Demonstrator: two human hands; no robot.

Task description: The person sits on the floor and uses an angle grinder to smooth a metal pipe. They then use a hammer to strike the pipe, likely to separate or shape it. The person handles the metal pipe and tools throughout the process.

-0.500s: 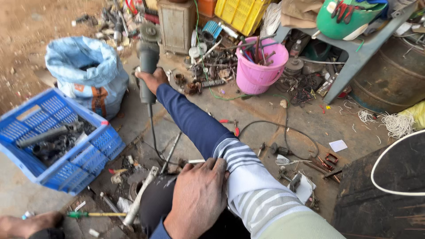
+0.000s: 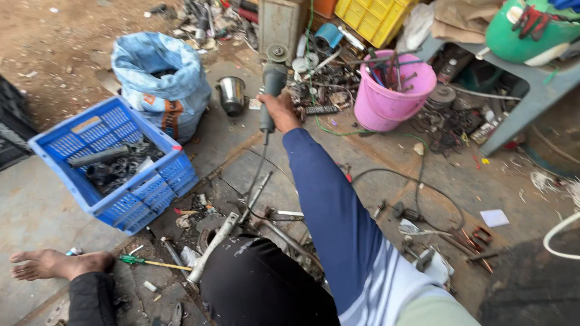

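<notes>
My right hand (image 2: 279, 111) is stretched out ahead on a blue-sleeved arm and grips the body of a grey angle grinder (image 2: 272, 75), held above the ground with its disc end pointing away from me. The grinder's black cable (image 2: 257, 175) hangs down toward my knee in black trousers (image 2: 260, 284). My left hand is out of view. My bare foot (image 2: 57, 264) rests on the concrete at the lower left.
A blue crate (image 2: 115, 163) of metal parts sits left, behind it a blue sack (image 2: 160, 72) and a steel pot (image 2: 232, 95). A pink bucket (image 2: 393, 90) of tools, a yellow crate (image 2: 374, 18), scattered scrap, a metal pipe (image 2: 214, 244) and a green screwdriver (image 2: 145, 261) surround me.
My left hand, which lay on my knee, has left the view. The right hand still holds the grinder out ahead; the view has shifted a little to the left.
</notes>
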